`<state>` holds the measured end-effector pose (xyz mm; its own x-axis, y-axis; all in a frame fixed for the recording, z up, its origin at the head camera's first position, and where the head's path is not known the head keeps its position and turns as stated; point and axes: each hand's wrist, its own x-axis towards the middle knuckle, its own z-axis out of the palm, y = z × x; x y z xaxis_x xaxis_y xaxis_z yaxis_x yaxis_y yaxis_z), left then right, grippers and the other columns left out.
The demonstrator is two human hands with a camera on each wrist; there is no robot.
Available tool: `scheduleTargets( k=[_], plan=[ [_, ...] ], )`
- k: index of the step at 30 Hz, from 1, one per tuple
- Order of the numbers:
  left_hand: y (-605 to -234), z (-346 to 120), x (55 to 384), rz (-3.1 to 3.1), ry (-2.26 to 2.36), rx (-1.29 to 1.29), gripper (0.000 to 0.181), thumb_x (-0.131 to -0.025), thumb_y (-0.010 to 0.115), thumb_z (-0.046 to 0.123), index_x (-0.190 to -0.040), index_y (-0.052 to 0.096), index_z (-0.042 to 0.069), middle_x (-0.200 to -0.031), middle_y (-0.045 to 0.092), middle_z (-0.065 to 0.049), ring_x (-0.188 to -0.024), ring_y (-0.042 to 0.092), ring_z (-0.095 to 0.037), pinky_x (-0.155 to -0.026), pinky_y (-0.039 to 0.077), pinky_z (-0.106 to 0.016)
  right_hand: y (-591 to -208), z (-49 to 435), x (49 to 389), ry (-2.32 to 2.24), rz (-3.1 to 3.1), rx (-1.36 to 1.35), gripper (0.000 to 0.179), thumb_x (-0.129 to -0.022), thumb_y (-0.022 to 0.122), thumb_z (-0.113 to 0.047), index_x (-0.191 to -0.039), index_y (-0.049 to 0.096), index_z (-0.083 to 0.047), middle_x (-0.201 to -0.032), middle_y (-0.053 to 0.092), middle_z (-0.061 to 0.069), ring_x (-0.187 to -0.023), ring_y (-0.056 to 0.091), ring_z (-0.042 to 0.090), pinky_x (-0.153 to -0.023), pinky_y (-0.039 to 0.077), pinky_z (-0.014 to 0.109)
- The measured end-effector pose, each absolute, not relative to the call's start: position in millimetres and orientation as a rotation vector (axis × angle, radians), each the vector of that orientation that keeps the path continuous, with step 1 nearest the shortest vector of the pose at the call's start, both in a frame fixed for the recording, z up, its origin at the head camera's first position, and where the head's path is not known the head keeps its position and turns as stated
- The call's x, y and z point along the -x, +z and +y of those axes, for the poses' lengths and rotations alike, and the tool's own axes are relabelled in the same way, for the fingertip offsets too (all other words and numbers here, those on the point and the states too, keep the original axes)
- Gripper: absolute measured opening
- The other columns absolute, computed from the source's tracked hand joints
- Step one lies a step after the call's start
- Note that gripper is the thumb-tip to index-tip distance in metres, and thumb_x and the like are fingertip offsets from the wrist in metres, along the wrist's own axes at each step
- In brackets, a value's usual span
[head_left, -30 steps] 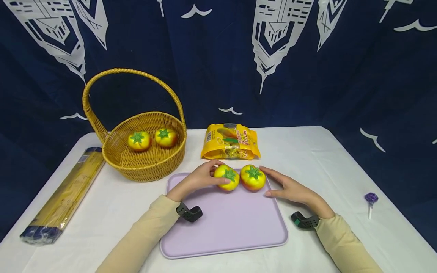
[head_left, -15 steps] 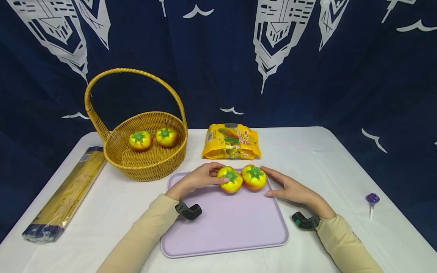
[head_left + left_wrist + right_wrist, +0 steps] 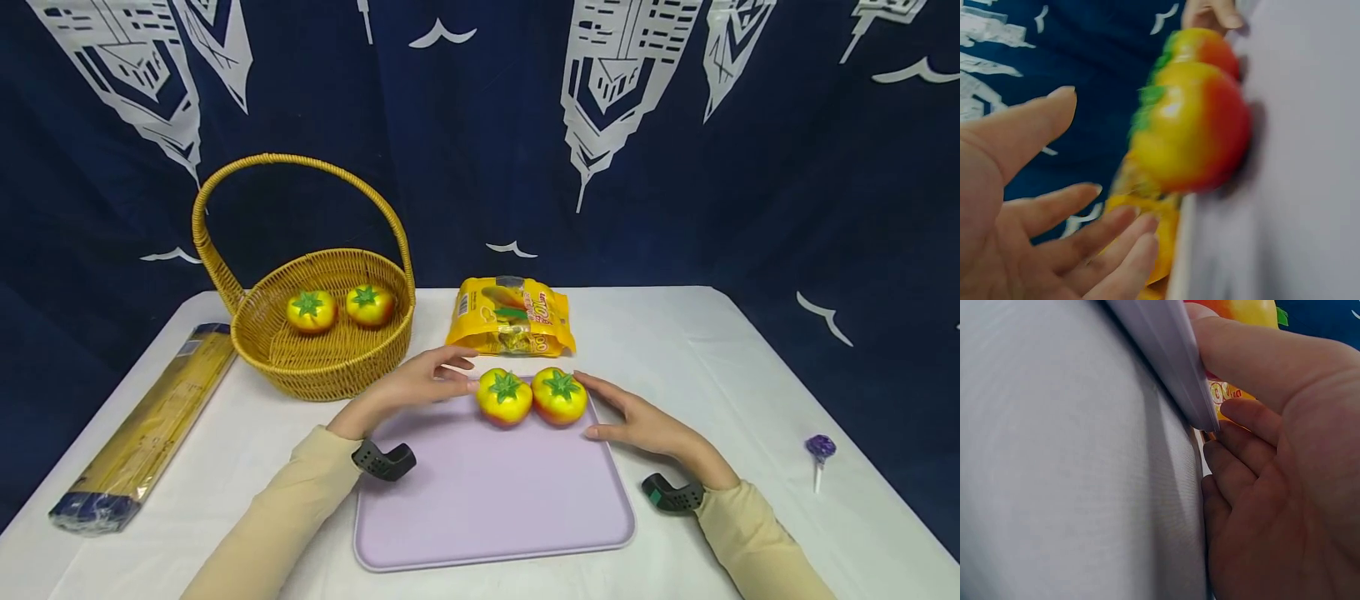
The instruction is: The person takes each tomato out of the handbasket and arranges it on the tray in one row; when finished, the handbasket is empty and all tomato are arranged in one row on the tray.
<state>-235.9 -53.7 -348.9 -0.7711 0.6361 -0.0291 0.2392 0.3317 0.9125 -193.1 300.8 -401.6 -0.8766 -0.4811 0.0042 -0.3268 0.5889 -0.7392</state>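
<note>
Two yellow-red tomatoes with green star-shaped tops stand side by side at the back of the lilac tray point(image 3: 495, 500): a left one point(image 3: 505, 398) and a right one point(image 3: 559, 397). My left hand point(image 3: 416, 383) is just left of the left tomato, its fingers spread and holding nothing. In the left wrist view a gap separates that hand point(image 3: 1054, 231) from the nearer tomato point(image 3: 1191, 128). On the other side, my right hand point(image 3: 641, 421) lies by the tray's right rim, fingers extended next to the right tomato. Whether its index fingertip touches the tomato cannot be told.
A wicker basket point(image 3: 322, 385) with a tall handle stands back left and holds two similar tomatoes point(image 3: 311, 312). Behind the tray lies a yellow snack bag point(image 3: 513, 317). A long pack of sticks or noodles point(image 3: 146, 425) lies at left, a purple lollipop point(image 3: 821, 447) at right.
My left hand pushed the left tomato slightly right against its neighbour, then let go and drew back to the left. The right hand has stayed in place.
</note>
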Motion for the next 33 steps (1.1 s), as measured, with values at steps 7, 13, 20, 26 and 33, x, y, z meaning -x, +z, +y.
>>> scheduleTargets(
  k=[7,13,20,26,33],
  plan=[
    [-302.6,-102.2,241.5,2.271,1.429,-0.814,0.048,-0.093,0.061,0.024,-0.134,0.047,0.005,-0.125,0.054,-0.012,-0.113,0.05,-0.026,-0.094,0.041,-0.038,-401.2,300.6,193.4,-1.149,2.638,0.692,0.078,-0.083,0.072,-0.03,-0.146,0.03,-0.01,-0.149,0.027,0.015,-0.135,0.02,0.035,-0.105,0.017,0.056],
    [-272.1,-153.6,252.5,2.357,1.514,-0.688,0.051,-0.094,0.059,0.027,-0.137,0.043,0.005,-0.132,0.048,-0.013,-0.117,0.046,-0.026,-0.098,0.038,-0.04,-401.3,301.7,192.9,-1.153,2.636,0.697,0.078,-0.083,0.072,-0.03,-0.146,0.03,-0.01,-0.149,0.027,0.015,-0.135,0.02,0.035,-0.105,0.016,0.056],
    [-263.7,-201.0,265.8,2.484,1.573,-0.443,0.06,-0.093,0.058,0.038,-0.14,0.038,0.007,-0.137,0.042,-0.014,-0.122,0.04,-0.03,-0.102,0.033,-0.044,-403.8,301.6,193.5,-1.154,2.628,0.693,0.078,-0.084,0.071,-0.03,-0.147,0.03,-0.01,-0.149,0.026,0.015,-0.135,0.02,0.036,-0.105,0.016,0.057],
    [-273.5,-230.1,276.8,2.297,1.883,-0.233,0.062,-0.089,0.06,0.039,-0.14,0.039,0.011,-0.135,0.043,-0.004,-0.121,0.043,-0.018,-0.098,0.036,-0.03,-403.7,301.5,192.9,-1.171,2.616,0.687,0.078,-0.083,0.071,-0.03,-0.147,0.03,-0.011,-0.149,0.026,0.014,-0.135,0.019,0.035,-0.105,0.016,0.057],
    [-288.1,-242.6,287.9,1.934,2.31,-0.092,0.046,-0.087,0.067,0.026,-0.129,0.051,0.015,-0.117,0.057,0.005,-0.109,0.053,-0.011,-0.096,0.037,-0.026,-403.5,301.1,192.5,-1.184,2.613,0.693,0.078,-0.083,0.072,-0.029,-0.146,0.03,-0.01,-0.149,0.026,0.015,-0.135,0.02,0.036,-0.105,0.016,0.057]
  ],
)
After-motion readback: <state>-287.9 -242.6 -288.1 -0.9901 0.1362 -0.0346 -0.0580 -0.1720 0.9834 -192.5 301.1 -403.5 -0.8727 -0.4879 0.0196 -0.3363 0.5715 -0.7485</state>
